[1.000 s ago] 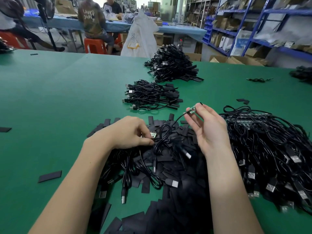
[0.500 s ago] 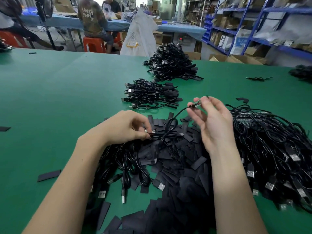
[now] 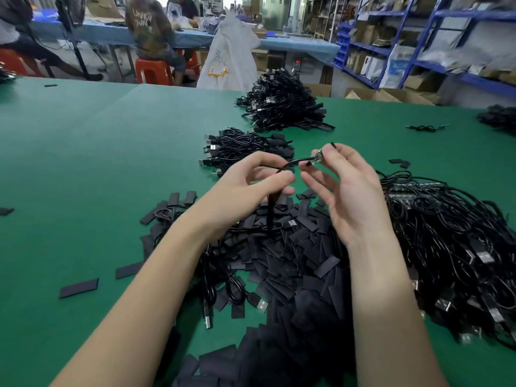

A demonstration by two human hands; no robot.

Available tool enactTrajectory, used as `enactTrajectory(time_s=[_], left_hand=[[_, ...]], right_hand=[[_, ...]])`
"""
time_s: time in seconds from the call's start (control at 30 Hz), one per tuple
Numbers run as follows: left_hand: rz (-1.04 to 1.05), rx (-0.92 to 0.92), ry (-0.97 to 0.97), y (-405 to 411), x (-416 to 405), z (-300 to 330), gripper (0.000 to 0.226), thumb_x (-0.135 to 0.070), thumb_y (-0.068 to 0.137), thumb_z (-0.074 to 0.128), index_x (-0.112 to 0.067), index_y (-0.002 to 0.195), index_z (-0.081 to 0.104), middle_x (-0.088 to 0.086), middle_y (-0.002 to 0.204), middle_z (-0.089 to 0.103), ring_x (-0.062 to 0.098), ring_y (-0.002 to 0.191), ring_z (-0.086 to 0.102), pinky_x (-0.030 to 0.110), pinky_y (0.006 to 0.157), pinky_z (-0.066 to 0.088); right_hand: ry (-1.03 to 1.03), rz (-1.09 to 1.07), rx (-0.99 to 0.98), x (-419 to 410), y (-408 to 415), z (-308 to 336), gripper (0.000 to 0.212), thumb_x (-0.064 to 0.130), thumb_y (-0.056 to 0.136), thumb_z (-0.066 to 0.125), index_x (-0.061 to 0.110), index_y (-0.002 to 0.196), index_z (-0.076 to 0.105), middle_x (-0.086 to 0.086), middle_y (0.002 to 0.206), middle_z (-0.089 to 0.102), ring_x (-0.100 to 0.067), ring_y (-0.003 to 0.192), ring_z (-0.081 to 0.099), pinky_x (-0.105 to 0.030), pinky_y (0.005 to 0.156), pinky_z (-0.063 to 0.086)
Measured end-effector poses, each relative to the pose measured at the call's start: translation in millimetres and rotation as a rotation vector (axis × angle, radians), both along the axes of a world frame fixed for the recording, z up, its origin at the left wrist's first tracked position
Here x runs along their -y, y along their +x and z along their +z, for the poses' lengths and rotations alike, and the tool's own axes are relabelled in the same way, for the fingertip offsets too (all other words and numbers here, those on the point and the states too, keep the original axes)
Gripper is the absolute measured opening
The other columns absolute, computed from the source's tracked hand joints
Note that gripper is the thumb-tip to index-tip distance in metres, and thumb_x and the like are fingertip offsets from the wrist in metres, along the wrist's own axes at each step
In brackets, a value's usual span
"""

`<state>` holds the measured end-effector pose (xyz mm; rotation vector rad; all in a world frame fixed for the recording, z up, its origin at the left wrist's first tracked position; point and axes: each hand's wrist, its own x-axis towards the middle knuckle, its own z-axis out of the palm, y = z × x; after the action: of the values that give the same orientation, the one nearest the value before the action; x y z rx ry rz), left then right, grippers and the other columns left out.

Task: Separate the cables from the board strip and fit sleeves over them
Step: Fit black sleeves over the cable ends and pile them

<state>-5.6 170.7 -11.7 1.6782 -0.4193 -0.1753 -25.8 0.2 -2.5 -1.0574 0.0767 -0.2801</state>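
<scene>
1. Cable (image 3: 290, 163): we are holding one black cable up above the counter (image 3: 97, 163), stretched between our two hands over the heap of sleeves (image 3: 293, 247).
2. Our right hand (image 3: 346, 191) is pinching the small board end (image 3: 317, 157) of the cable, its fingers (image 3: 339, 155) grasping it at the tips.
3. Our left hand (image 3: 251, 188) is gripping the cable's cord, fingers curled round it; a black strand is hanging down from this hand into the heap.
4. Flat black sleeves are lying piled at the counter's near edge, between our forearms.
5. A tangled cable mass (image 3: 452, 247) is sitting toward the right edge.
6. Two cable bundles (image 3: 245, 149) (image 3: 282, 107) are lying toward the far edge.
</scene>
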Motion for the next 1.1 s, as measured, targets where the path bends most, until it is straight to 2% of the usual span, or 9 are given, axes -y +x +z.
enactTrajectory(time_s=[0.1, 0.2, 0.33, 0.47, 0.57, 0.67, 0.73, 0.97, 1.1], left_hand=[[0.028, 0.059, -0.013, -4.8, 7.1, 3.2, 0.019, -0.031, 0.096, 0.067, -0.022, 0.113, 0.066, 0.005, 0.098, 0.076, 0.023, 0.078, 0.075, 0.032, 0.080, 0.060], [0.121, 0.230, 0.081, -4.9, 11.9, 0.4, 0.010, -0.020, 0.098, 0.064, -0.025, 0.104, 0.070, 0.001, 0.088, 0.075, 0.020, 0.055, 0.065, 0.026, 0.062, 0.053], [0.241, 0.310, 0.137, 0.2, 13.2, -3.6, 0.017, -0.013, 0.093, 0.061, -0.027, 0.098, 0.068, -0.007, 0.088, 0.071, 0.030, 0.063, 0.061, 0.035, 0.065, 0.052], [0.253, 0.424, 0.202, 1.9, 10.7, -8.2, 0.013, -0.025, 0.084, 0.077, -0.030, 0.092, 0.068, -0.014, 0.081, 0.067, 0.003, 0.054, 0.047, 0.015, 0.060, 0.043], [0.330, 0.507, 0.303, 7.5, 1.3, -14.3, 0.014, -0.020, 0.083, 0.079, -0.028, 0.090, 0.069, -0.017, 0.082, 0.067, -0.007, 0.057, 0.051, 0.007, 0.061, 0.039], [0.405, 0.493, 0.355, 14.9, -9.3, -21.8, 0.013, -0.025, 0.084, 0.078, -0.031, 0.091, 0.069, -0.018, 0.085, 0.068, -0.005, 0.056, 0.050, 0.006, 0.059, 0.039], [0.446, 0.470, 0.362, 18.8, -14.0, -26.8, 0.012, -0.028, 0.085, 0.077, -0.034, 0.092, 0.068, -0.018, 0.086, 0.068, 0.000, 0.055, 0.049, 0.006, 0.058, 0.038], [0.463, 0.454, 0.392, 22.2, -18.5, -33.2, 0.012, -0.030, 0.086, 0.076, -0.036, 0.090, 0.066, -0.019, 0.086, 0.067, -0.002, 0.056, 0.053, 0.003, 0.058, 0.038], [0.457, 0.466, 0.388, 22.3, -18.5, -33.1, 0.012, -0.029, 0.086, 0.076, -0.035, 0.090, 0.067, -0.021, 0.085, 0.066, -0.004, 0.058, 0.053, 0.004, 0.060, 0.040]], right_hand=[[-0.045, -0.009, -0.078, 0.6, 1.4, -3.3, 0.005, 0.015, 0.096, 0.069, 0.015, 0.096, 0.064, 0.003, 0.083, 0.072, -0.013, 0.070, 0.072, -0.023, 0.067, 0.057], [-0.088, 0.012, -0.137, -3.3, 2.1, -6.5, 0.005, 0.014, 0.094, 0.071, 0.014, 0.096, 0.066, 0.002, 0.083, 0.070, -0.012, 0.069, 0.070, -0.021, 0.066, 0.057], [-0.095, 0.023, -0.165, -10.1, 3.7, -7.6, 0.006, 0.011, 0.093, 0.071, 0.013, 0.093, 0.065, 0.001, 0.078, 0.070, -0.013, 0.066, 0.070, -0.022, 0.064, 0.058], [-0.182, 0.027, -0.142, -13.5, 4.9, -8.0, 0.004, 0.013, 0.095, 0.070, 0.012, 0.094, 0.066, 0.001, 0.078, 0.071, -0.012, 0.066, 0.071, -0.023, 0.064, 0.058], [-0.449, -0.018, -0.164, -6.7, 5.1, -9.4, 0.011, 0.025, 0.098, 0.066, 0.015, 0.102, 0.066, 0.000, 0.082, 0.075, -0.015, 0.072, 0.074, -0.024, 0.060, 0.057], [-1.118, -0.012, -0.196, 14.5, 0.3, -13.0, 0.008, 0.036, 0.093, 0.069, 0.028, 0.092, 0.072, 0.007, 0.081, 0.074, -0.006, 0.072, 0.067, -0.018, 0.061, 0.047], [-1.368, 0.125, -0.252, 27.4, -5.1, -13.2, 0.007, 0.037, 0.087, 0.076, 0.032, 0.082, 0.076, 0.013, 0.079, 0.072, 0.001, 0.074, 0.063, -0.016, 0.064, 0.042], [-1.417, 0.406, -0.342, 26.2, -6.4, -10.5, 0.014, 0.030, 0.075, 0.089, 0.035, 0.083, 0.078, 0.015, 0.070, 0.070, 0.000, 0.067, 0.062, -0.020, 0.068, 0.043], [-1.472, 0.508, -0.311, 16.4, -0.7, -16.1, 0.026, 0.020, 0.078, 0.086, 0.041, 0.091, 0.077, 0.016, 0.068, 0.066, 0.008, 0.055, 0.053, -0.011, 0.058, 0.038]])
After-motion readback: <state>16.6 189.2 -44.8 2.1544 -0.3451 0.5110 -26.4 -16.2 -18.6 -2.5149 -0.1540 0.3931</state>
